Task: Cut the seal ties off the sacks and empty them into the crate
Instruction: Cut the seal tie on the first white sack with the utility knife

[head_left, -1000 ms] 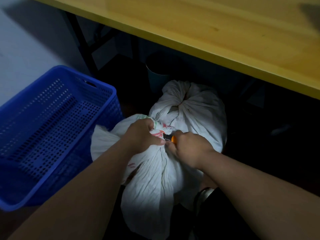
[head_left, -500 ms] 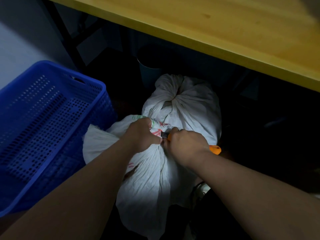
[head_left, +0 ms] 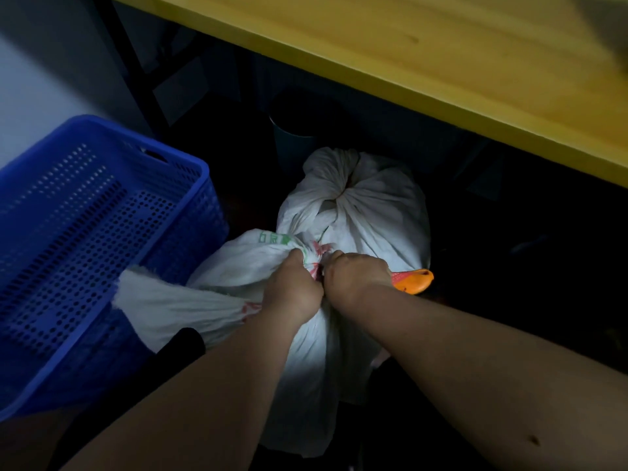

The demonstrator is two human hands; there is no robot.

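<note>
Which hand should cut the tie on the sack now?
Probably the right hand: it grips the orange-handled cutter at the near sack's bunched neck, while the left hand grips that neck steady.

Dark floor (head_left: pixel 543 300) beneath yellow table (head_left: pixel 441 62): two tied white sacks (head_left: pixel 356 205), blue perforated crate (head_left: pixel 85 232) beside them, dark bin (head_left: pixel 292 141) behind.

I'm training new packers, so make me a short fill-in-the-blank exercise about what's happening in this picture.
1. The left hand grips the gathered neck of the near ____ sack.
2. The right hand holds a cutter with an ____ handle.
3. The ____ crate sits to the person's left.
4. The far sack lies under the ____ tabletop.

Missing words: white; orange; blue; yellow
</note>
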